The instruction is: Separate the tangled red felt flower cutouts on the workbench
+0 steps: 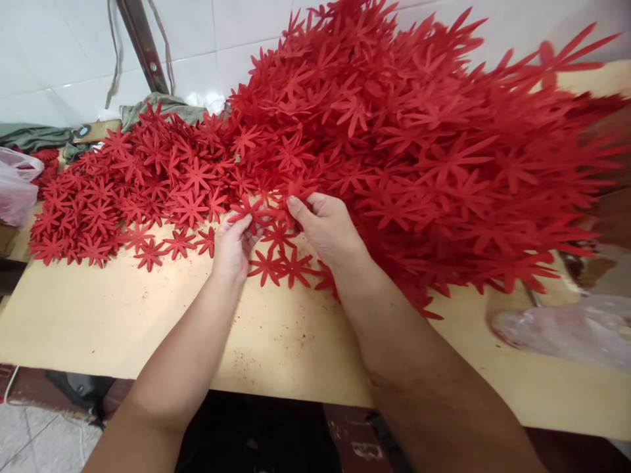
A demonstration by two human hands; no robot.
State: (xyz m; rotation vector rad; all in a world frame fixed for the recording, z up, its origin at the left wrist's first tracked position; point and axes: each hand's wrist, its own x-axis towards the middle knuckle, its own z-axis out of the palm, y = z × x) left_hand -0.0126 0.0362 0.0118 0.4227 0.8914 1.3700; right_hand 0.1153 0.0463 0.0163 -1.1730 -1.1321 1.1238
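Note:
My left hand pinches a red flower-shaped cutout with narrow petals between thumb and fingers. Close beside it, my right hand has its thumb pressed on another red flower-shaped cutout. Just below both hands, a few loose cutouts lie flat on the wooden table. A big heap of the same red cutouts rises behind and to the right of my right hand. To the left spreads a lower pile. My fingertips are partly hidden among the red pieces.
A clear plastic bag lies at the table's right side, and another plastic bag sits at the far left. Green cloth is bunched against the tiled wall. A metal post stands at the back.

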